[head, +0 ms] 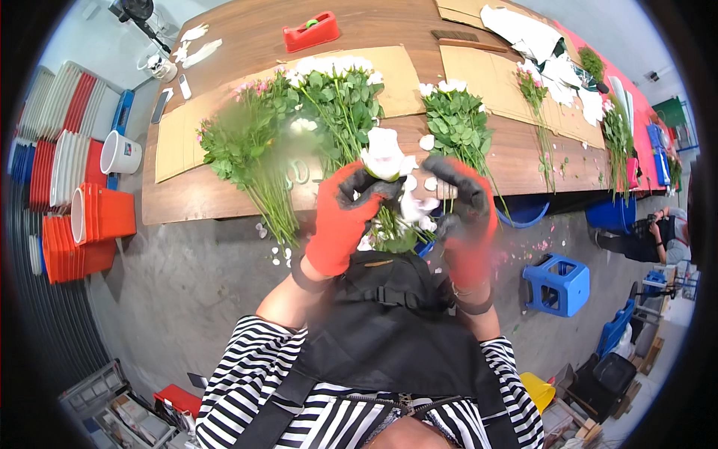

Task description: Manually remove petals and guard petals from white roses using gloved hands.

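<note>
My left hand [348, 216], in a red glove with black palm and fingers, is closed on a white rose [386, 152] just below its bloom. To the right my right hand [468, 213], gloved alike and partly blurred, has its fingers curled; white petals fall or hang between the hands, and whether it grips one I cannot tell. Behind the hands on the wooden table lie a bunch of white roses [342, 101], a smaller bunch of white roses [460, 120] and pink flowers with green stems [241, 140]. A pair of scissors [297, 171] lies there, blurred.
On the table [185, 205] are cardboard sheets [401, 84], a red tape dispenser [310, 33] and a brush [468, 42]. Blue buckets [527, 210] stand under its edge. A blue stool [557, 285] is at the right; petals litter the floor. A person [662, 236] is far right.
</note>
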Motion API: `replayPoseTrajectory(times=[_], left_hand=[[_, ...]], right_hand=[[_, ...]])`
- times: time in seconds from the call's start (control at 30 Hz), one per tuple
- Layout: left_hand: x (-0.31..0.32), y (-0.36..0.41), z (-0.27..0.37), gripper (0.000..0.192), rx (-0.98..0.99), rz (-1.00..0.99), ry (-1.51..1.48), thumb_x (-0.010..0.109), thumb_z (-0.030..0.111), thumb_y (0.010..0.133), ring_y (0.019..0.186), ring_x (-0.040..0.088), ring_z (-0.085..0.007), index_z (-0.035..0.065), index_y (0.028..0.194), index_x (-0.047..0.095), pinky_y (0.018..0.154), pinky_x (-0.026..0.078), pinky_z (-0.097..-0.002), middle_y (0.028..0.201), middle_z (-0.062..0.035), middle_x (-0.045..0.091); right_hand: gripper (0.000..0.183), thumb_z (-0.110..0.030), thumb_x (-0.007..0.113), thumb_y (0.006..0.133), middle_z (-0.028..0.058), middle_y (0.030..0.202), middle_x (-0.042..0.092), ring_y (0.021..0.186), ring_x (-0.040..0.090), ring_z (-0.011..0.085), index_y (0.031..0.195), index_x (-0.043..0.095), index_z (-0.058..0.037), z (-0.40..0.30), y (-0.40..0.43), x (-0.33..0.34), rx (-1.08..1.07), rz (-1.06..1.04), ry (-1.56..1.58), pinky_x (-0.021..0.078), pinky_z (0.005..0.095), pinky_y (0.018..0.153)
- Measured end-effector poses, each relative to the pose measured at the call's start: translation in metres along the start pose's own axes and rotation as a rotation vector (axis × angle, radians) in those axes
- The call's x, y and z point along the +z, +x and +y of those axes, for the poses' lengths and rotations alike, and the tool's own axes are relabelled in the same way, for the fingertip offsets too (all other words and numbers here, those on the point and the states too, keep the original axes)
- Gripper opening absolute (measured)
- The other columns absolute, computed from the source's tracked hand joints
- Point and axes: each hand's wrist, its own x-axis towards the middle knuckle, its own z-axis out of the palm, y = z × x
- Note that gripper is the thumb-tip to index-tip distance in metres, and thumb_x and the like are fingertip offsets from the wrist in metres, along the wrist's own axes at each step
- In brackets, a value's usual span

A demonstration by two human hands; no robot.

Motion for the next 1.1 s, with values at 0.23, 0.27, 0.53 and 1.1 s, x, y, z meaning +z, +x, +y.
replayPoseTrajectory(times=[0.23, 0.27, 0.53, 1.1], left_hand=[[0.008, 0.000, -0.016, 0.034, 0.300, 0.107, 0.239, 0.076, -0.005, 0.073, 0.099, 0.066, -0.0187, -0.0070, 0.106, 0.067, 0.088, 0.053, -0.0325, 0.105, -0.0105, 0.067], [0.010, -0.001, -0.014, 0.031, 0.331, 0.109, 0.305, 0.076, -0.005, 0.072, 0.095, 0.066, -0.0201, -0.0067, 0.103, 0.068, 0.087, 0.052, -0.0331, 0.103, -0.0110, 0.066], [0.009, -0.005, -0.020, 0.040, 0.089, -0.020, -0.062, 0.068, -0.002, 0.087, 0.106, 0.066, -0.0149, -0.0060, 0.125, 0.060, 0.094, 0.053, -0.0310, 0.117, -0.0112, 0.070], [-0.003, 0.003, -0.016, 0.046, -0.001, -0.006, -0.060, 0.065, -0.002, 0.087, 0.105, 0.068, -0.0175, -0.0070, 0.133, 0.060, 0.095, 0.053, -0.0321, 0.119, -0.0116, 0.071]], right_hand=[[0.050, 0.005, 0.076, 0.075, 0.0132, 0.132, 0.061, 0.126, 0.058, 0.0274, 0.124, 0.067, -0.0012, -0.019, 0.018, 0.014, -0.064, 0.071, -0.378, 0.0503, 0.0367, 0.103], [0.050, 0.005, 0.078, 0.074, 0.0123, 0.132, 0.061, 0.123, 0.058, 0.0268, 0.123, 0.068, -0.0019, -0.019, 0.019, 0.015, -0.064, 0.023, -0.515, 0.0507, 0.0369, 0.101], [0.034, -0.009, 0.074, 0.090, 0.0078, 0.124, 0.063, 0.104, 0.064, 0.0168, 0.123, 0.067, -0.0064, 0.010, 0.005, 0.015, 0.355, 0.177, 0.040, 0.0550, 0.0331, 0.089], [0.041, 0.003, 0.080, 0.079, 0.0079, 0.126, 0.062, 0.110, 0.063, 0.0177, 0.118, 0.068, 0.0005, 0.000, 0.022, 0.013, 0.144, -0.016, -0.244, 0.0502, 0.0309, 0.096]])
